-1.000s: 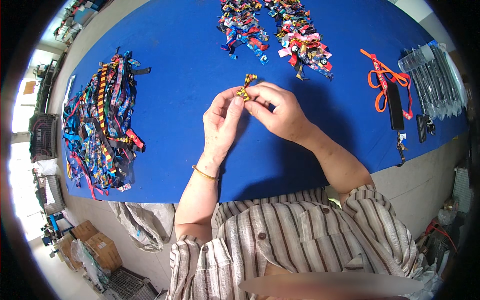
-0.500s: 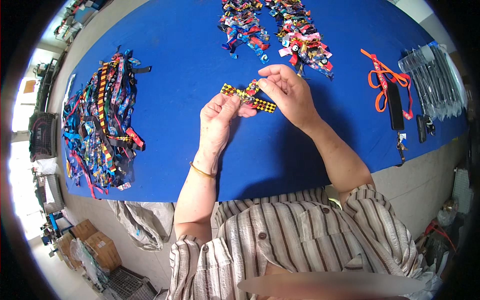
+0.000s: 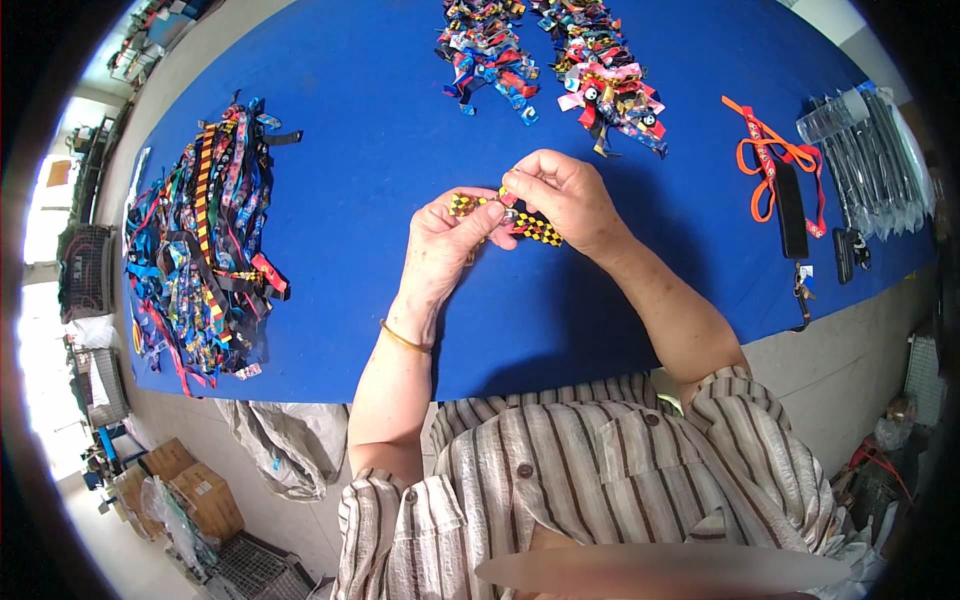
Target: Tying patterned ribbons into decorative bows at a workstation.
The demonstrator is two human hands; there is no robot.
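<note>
A short yellow-and-black checkered ribbon (image 3: 538,231) with red bits on it is held above the blue table (image 3: 350,300), in front of me. My left hand (image 3: 447,236) pinches its middle between thumb and fingers, and one end sticks out at the left past the thumb. My right hand (image 3: 562,199) grips another part of the ribbon between thumb and forefinger, close to my left thumb. A small shiny spot shows on the ribbon between the hands; I cannot make out what it is. The fingers partly hide how the ribbon is folded.
Left lies a pile of long patterned straps (image 3: 205,240). Two rows of bunched ribbon pieces (image 3: 490,60) (image 3: 605,85) are at the far side. Right are orange and red lanyards (image 3: 765,150), a black case (image 3: 792,215), keys (image 3: 803,290) and clear plastic packets (image 3: 880,165).
My right hand has come down and in toward my left thumb, its thumb and forefinger now closed together on the ribbon. The ribbon's right end has shifted slightly right and down.
</note>
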